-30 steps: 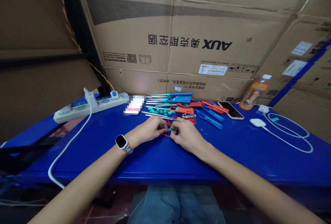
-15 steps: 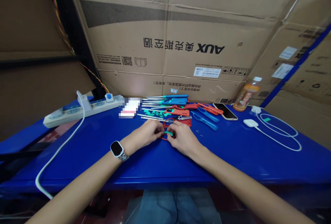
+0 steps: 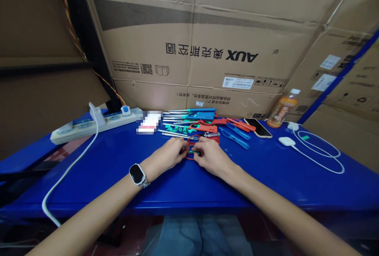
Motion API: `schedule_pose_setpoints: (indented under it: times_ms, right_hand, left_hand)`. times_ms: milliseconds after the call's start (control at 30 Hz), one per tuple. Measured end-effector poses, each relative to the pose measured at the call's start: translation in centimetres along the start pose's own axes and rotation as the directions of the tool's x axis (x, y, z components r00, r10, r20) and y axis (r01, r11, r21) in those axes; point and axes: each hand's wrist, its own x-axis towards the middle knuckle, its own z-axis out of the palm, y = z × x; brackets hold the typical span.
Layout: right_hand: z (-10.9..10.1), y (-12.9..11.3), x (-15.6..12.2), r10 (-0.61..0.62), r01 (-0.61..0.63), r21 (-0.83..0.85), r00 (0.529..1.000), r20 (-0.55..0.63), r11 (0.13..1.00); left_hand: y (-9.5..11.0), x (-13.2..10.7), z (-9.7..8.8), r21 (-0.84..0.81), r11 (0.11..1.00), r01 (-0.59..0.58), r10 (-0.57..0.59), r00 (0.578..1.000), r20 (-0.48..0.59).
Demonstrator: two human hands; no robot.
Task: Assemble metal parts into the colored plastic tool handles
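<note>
Close together over the middle of the table point(image 3: 142, 193), my two hands work at a small green plastic piece point(image 3: 194, 152). My right hand point(image 3: 211, 155) pinches that piece between thumb and fingers. My left hand point(image 3: 170, 153) is closed at its left end; what its fingertips grip is hidden. Red plastic point(image 3: 189, 158), curved like a shell of a long-nosed lighter, shows around and below the fingers. Just beyond lie long-nosed gas lighters with metal tubes, among them a blue one point(image 3: 204, 116) and an orange one point(image 3: 204, 128), plus several small green parts point(image 3: 174, 128).
Red handle shells point(image 3: 241, 124) and blue translucent shells point(image 3: 235, 137) lie to the right, near a phone point(image 3: 257, 127) and an orange drink bottle point(image 3: 282, 110). A white charger cable point(image 3: 322, 157) loops at far right. A power strip point(image 3: 89, 128) lies left. Cardboard point(image 3: 207, 19) stands behind.
Both hands have stayed in nearly the same place, with small finger shifts around the green piece. The left wrist has turned slightly, and the view has moved a little.
</note>
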Motion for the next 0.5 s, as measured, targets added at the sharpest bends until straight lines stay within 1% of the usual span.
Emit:
schedule_pose_setpoints:
  times_ms: [233,367,500]
  right_hand:
    - [0.16,-0.12,0.0,0.047,-0.047,-0.039,0.999,-0.004,0.998]
    - [-0.07,-0.37,0.13,0.055,-0.052,-0.074,0.998,0.029,0.996]
    - [-0.63,-0.49,-0.05,0.024,-0.016,-0.093,0.996,0.084,0.996]
  left_hand:
    - [0.2,0.11,-0.17,0.009,1.0,0.014,-0.014,1.0,0.02]
    - [0.01,0.11,0.07,0.013,1.0,-0.002,0.001,1.0,0.016]
    - [0.11,0.06,-0.07,0.028,0.999,-0.024,0.024,1.0,0.01]
